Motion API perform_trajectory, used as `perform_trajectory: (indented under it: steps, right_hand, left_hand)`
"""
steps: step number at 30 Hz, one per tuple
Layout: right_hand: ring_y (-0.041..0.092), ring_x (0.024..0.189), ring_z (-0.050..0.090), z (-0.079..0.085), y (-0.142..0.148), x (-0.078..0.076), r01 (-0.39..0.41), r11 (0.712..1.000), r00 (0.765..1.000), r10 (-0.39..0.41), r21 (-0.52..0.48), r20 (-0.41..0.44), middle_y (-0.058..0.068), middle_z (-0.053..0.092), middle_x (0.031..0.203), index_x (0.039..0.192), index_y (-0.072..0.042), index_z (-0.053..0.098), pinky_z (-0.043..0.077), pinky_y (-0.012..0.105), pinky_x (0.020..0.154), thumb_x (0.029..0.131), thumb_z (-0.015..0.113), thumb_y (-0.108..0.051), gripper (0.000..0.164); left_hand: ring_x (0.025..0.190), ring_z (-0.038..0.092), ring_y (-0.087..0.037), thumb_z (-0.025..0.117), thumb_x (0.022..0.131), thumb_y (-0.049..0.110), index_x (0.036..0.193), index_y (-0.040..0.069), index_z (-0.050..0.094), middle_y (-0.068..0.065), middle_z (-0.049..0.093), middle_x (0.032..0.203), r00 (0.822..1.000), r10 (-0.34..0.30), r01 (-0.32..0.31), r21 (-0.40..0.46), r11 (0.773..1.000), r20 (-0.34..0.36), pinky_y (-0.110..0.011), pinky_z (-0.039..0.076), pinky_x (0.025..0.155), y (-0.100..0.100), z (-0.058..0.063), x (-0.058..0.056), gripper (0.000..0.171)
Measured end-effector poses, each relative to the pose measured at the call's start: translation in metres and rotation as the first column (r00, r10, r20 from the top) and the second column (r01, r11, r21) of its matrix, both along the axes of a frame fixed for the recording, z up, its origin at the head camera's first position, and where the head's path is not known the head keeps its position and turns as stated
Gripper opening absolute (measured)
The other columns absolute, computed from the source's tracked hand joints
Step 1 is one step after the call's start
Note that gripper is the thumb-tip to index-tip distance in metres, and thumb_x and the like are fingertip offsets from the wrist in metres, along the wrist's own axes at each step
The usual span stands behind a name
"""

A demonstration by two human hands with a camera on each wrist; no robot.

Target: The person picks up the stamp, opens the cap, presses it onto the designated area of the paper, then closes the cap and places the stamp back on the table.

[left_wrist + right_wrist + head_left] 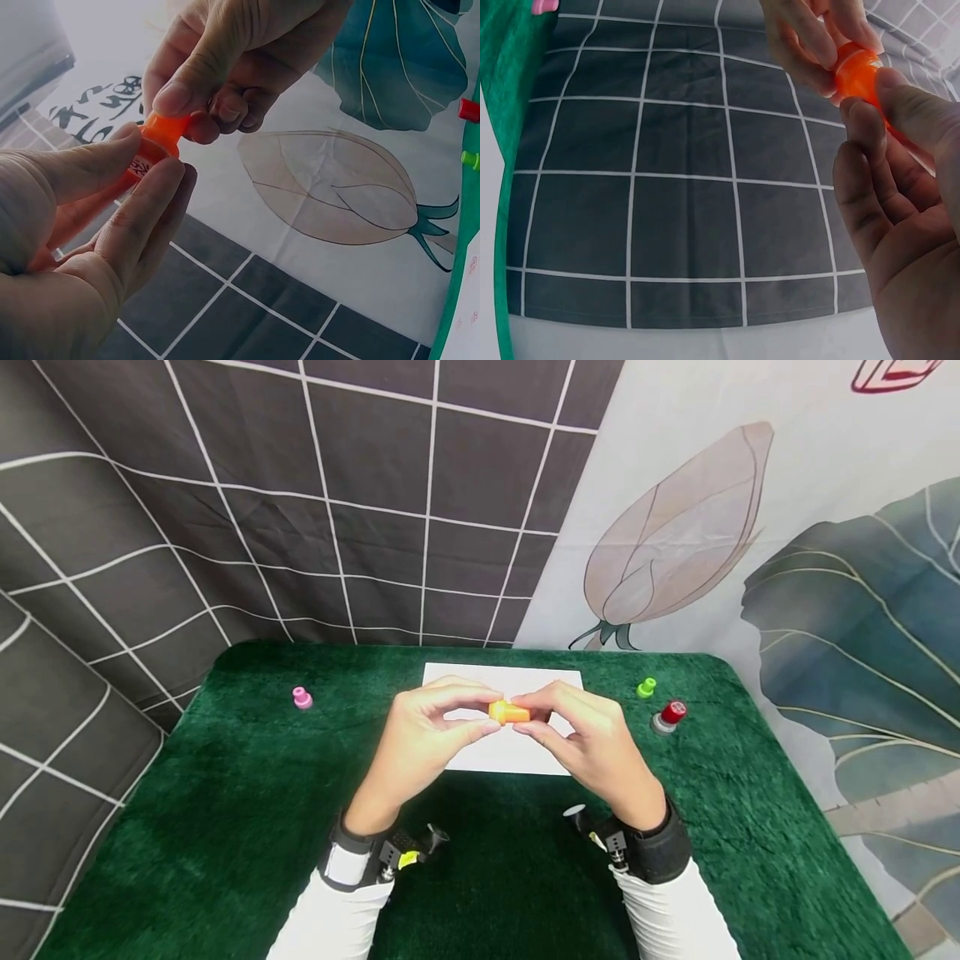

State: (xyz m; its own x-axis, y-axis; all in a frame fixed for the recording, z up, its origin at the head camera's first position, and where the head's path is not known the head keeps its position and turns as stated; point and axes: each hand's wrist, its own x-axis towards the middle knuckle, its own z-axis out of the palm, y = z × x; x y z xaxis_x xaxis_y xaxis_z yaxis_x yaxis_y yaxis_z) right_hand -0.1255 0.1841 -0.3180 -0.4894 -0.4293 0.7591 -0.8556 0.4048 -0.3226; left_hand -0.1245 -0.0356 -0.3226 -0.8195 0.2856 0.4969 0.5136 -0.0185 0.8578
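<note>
The orange stamp (510,712) is held up between both hands above the paper (510,758), about the middle of the worktop (202,827). The left hand (431,722) grasps its left end, thumb on the near side and fingers on the far side. The right hand (588,731) pinches the right end in the same way, so the fingers of both hands are closed on the one piece. The left wrist view shows a wider part with small white marks in the left fingers and a narrower part in the right fingers.

The white paper lies flat beneath the hands, partly covered by them in the head view; the left wrist view catches a strip of it with faint reddish marks.

Three more pieces stand on the green worktop. The pink stamp (302,697) is far left, well apart from the paper. On the right, beyond the paper's edge, are the green stamp (646,687) and, near it and slightly closer to the person, the red stamp (670,717), with a red top and a pale base.

Both arms have white sleeves (326,914) and dark wrist straps (660,852). Behind the worktop hang a grey cloth (375,460) with white lines and, to the right, a white cloth (675,410) printed with a bud and leaves.
</note>
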Motion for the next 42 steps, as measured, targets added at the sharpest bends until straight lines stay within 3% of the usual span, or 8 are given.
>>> perform_trajectory:
  steps: [5,11,18,21,26,35,42]
  right_hand:
    - [0.008,0.070,0.057,0.001,0.004,0.000,0.033,0.999,0.999,-0.033,-0.011,0.004,0.003,0.073,0.090,0.101,-0.007,0.072,0.045,0.018,0.049,0.071,0.081,0.001,0.033]
    - [0.009,0.069,0.054,0.003,0.015,0.000,0.109,0.993,0.994,-0.109,-0.034,0.002,0.002,0.070,0.083,0.103,-0.006,0.072,0.043,0.019,0.054,0.069,0.082,0.003,0.036]
    - [0.007,0.065,0.051,-0.002,0.014,-0.007,0.119,0.993,0.993,-0.119,-0.007,-0.006,0.001,0.069,0.082,0.103,-0.007,0.072,0.035,0.018,0.044,0.070,0.082,0.000,0.035]
    - [0.007,0.065,0.052,-0.005,0.014,-0.010,0.134,0.991,0.991,-0.135,0.015,0.007,0.000,0.068,0.080,0.103,-0.008,0.072,0.038,0.020,0.041,0.072,0.082,-0.003,0.034]
    - [0.008,0.067,0.053,-0.011,0.013,-0.019,0.146,0.986,0.987,-0.151,0.081,0.051,0.001,0.070,0.085,0.104,-0.009,0.071,0.043,0.026,0.040,0.077,0.080,-0.008,0.029]
    - [0.010,0.070,0.053,-0.032,0.009,-0.037,0.120,0.960,0.974,-0.163,0.252,0.158,0.003,0.069,0.091,0.099,-0.008,0.069,0.054,0.029,0.055,0.085,0.074,-0.013,0.016]
    - [0.013,0.072,0.055,-0.041,-0.003,-0.058,0.084,0.910,0.960,-0.183,0.407,0.211,0.002,0.068,0.087,0.095,-0.009,0.067,0.054,0.031,0.061,0.088,0.071,-0.016,0.010]
  left_hand:
    - [0.100,0.067,-0.014,0.077,0.081,0.014,0.106,0.006,0.075,-0.008,0.073,0.108,0.999,0.041,-0.041,-0.015,0.999,-0.002,-0.035,0.061,0.082,-0.008,0.001,-0.002,0.027]
    - [0.100,0.068,-0.019,0.077,0.081,0.008,0.108,0.004,0.074,-0.011,0.073,0.108,0.987,0.162,-0.161,0.050,0.986,-0.022,-0.031,0.060,0.085,-0.033,0.008,-0.005,0.028]
    - [0.097,0.067,-0.027,0.077,0.078,-0.001,0.107,0.002,0.074,-0.014,0.073,0.107,0.976,0.213,-0.206,0.119,0.971,-0.047,-0.032,0.059,0.086,-0.052,0.014,-0.005,0.029]
    - [0.096,0.067,-0.028,0.076,0.076,-0.005,0.106,-0.001,0.073,-0.016,0.072,0.107,0.969,0.235,-0.223,0.135,0.965,-0.077,-0.031,0.059,0.086,-0.058,0.017,-0.004,0.031]
    - [0.095,0.067,-0.028,0.075,0.075,-0.010,0.106,-0.004,0.072,-0.016,0.072,0.106,0.959,0.255,-0.236,0.149,0.960,-0.121,-0.029,0.059,0.085,-0.068,0.019,-0.004,0.032]
    - [0.094,0.067,-0.026,0.073,0.073,-0.017,0.104,-0.008,0.072,-0.021,0.071,0.104,0.948,0.274,-0.248,0.165,0.955,-0.160,-0.027,0.059,0.085,-0.080,0.020,-0.005,0.032]
    - [0.095,0.067,-0.023,0.076,0.075,-0.010,0.106,-0.006,0.072,-0.020,0.070,0.105,0.934,0.328,-0.320,0.078,0.944,-0.141,-0.024,0.058,0.085,-0.085,0.015,-0.009,0.031]
